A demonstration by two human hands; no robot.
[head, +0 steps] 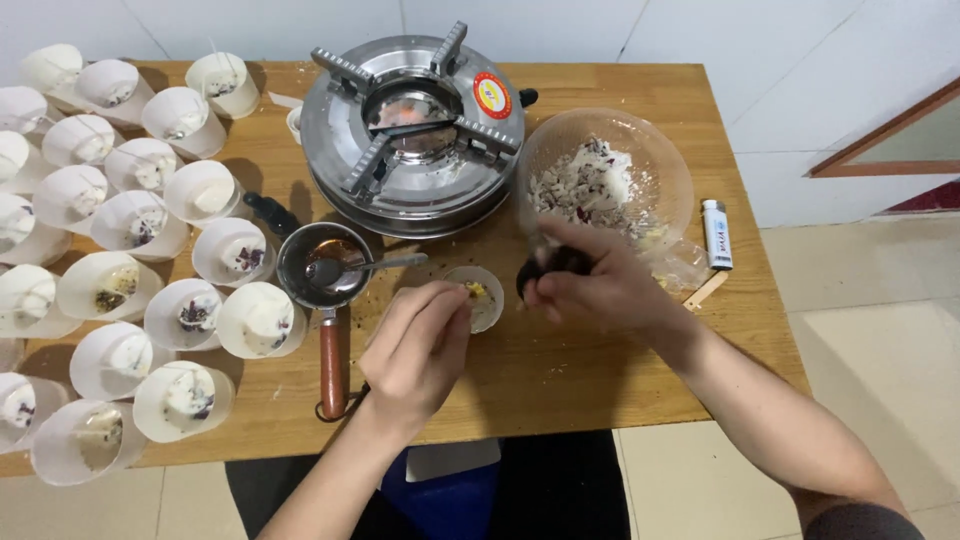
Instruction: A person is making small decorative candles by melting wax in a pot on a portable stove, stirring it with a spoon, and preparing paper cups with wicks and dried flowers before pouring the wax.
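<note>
- The left hand [420, 350] lies low on the wooden table [600, 370], fingers curled loosely together, their tips resting against the rim of a small white cup [478, 297]; the cup is steadied, not gripped all round.
- The small white cup stands on the table between the two hands, its mouth up, with a little yellowish matter inside.
- The right hand [600, 285] hovers just right of the cup, fingers bent in and pinched on a small dark object [550, 265]; its shape is blurred and I cannot tell what it is.
- Just left of the cup stands a small metal saucepan [322, 265] with a brown wooden handle [332, 365] pointing toward the person; it holds a dark shiny liquid, and a metal spoon [350, 268] lies in it.
- Along the left side of the table many white paper-like cups [180, 310] lie tipped on their sides, close together, several showing dark or purple bits inside.
- Behind the right hand sits a clear round bowl [605, 180] with white and purplish flakes.
- A white lighter [716, 233] and a flat wooden stick [707, 290] lie at the right edge.
- Farthest back stands a round, polished steel stove [415, 135] with four ridged pot supports.
</note>
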